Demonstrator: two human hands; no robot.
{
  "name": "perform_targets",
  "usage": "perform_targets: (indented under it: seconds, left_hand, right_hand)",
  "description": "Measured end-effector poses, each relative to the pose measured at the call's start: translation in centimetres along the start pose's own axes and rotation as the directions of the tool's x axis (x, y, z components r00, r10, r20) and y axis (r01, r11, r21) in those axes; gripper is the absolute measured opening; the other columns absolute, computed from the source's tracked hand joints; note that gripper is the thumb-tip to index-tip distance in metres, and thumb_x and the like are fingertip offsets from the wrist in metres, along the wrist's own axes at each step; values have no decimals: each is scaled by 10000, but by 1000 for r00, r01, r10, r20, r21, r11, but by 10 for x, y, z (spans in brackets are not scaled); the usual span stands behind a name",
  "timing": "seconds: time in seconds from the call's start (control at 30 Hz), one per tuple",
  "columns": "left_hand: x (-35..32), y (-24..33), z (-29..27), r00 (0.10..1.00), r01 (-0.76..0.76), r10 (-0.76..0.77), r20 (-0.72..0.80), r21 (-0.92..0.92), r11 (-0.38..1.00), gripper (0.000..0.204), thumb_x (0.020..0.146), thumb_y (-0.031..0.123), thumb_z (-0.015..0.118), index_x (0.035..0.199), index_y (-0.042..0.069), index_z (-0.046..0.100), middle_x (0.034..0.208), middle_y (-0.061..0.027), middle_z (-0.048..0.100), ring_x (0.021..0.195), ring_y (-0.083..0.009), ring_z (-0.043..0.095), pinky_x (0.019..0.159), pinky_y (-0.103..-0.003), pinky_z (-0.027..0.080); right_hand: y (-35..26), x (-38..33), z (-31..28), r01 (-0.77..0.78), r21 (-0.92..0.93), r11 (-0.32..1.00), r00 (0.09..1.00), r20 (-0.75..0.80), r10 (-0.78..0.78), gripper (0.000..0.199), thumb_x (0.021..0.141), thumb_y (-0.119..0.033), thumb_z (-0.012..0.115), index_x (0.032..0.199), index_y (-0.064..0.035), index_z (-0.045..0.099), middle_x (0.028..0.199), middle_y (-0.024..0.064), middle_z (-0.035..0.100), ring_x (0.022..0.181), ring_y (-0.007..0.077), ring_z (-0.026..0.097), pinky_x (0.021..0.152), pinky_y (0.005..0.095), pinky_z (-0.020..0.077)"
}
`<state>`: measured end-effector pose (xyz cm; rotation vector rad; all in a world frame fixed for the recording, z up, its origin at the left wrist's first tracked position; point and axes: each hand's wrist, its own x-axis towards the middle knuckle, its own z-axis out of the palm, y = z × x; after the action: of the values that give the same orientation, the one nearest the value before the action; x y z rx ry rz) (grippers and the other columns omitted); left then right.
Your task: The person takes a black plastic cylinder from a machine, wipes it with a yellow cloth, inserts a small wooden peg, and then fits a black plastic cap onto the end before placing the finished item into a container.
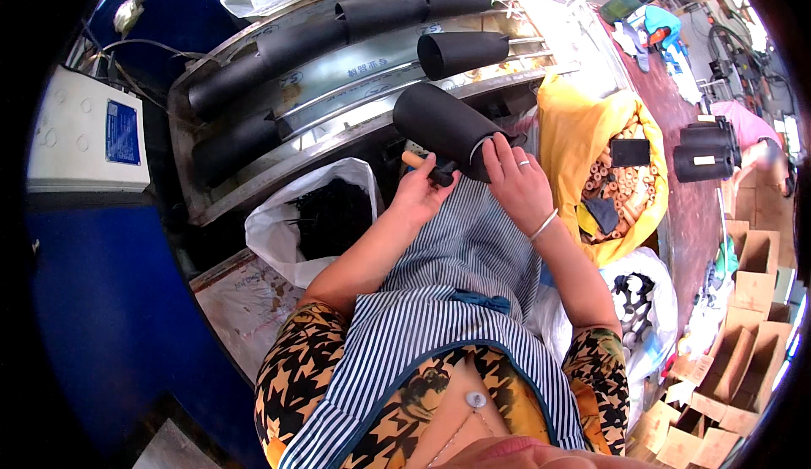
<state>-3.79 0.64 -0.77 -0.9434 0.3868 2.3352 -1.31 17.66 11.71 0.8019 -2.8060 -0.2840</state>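
A wide black tube (pixel 443 122) lies slantwise in front of me, its near end toward my lap. My right hand (pixel 517 177) grips the rim of that near end, fingers over its outer side. Close to the same end, my left hand (pixel 422 188) is closed around a short tan peg (pixel 412 159), apparently wooden, and a small black piece (pixel 441 175). Whether peg and black piece are joined I cannot tell. Beyond my hands, more black tubes (pixel 304 44) lie in rows along metal rods in a long tray (pixel 196 203). One separate tube (pixel 463 53) sits nearer on a rod.
At right, a yellow sack (pixel 562 131) holds many tan pegs and a dark phone-like slab (pixel 630 153). White bags (pixel 283 245) with black parts stand on both sides. A blue cabinet (pixel 101 300) is at left. Cardboard boxes (pixel 743 359) and another person (pixel 756 135) are farther right.
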Motion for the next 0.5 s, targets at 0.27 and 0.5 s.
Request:
perform_targets:
  seconds: [0.27,0.5]
  left_hand:
    - [13,-2,-6,998,51,-50,47,-28,998,364,1013,216,510,1249,-57,466,1230,-216,547,1106,-349,577,845,-329,594]
    - [3,-1,7,1000,4,-6,-26,-103,995,298,1003,191,527,1173,-52,496,1168,-198,589,1035,-337,616,861,-395,592]
  right_hand:
    - [3,1,2,-150,-3,989,987,-61,150,824,726,-341,735,1441,-77,420,1210,138,562,897,251,593,760,321,533]
    - [-20,-15,-6,-599,756,262,728,380,570,793,863,-310,705,1514,-110,300,971,124,689,838,266,651,774,327,531]
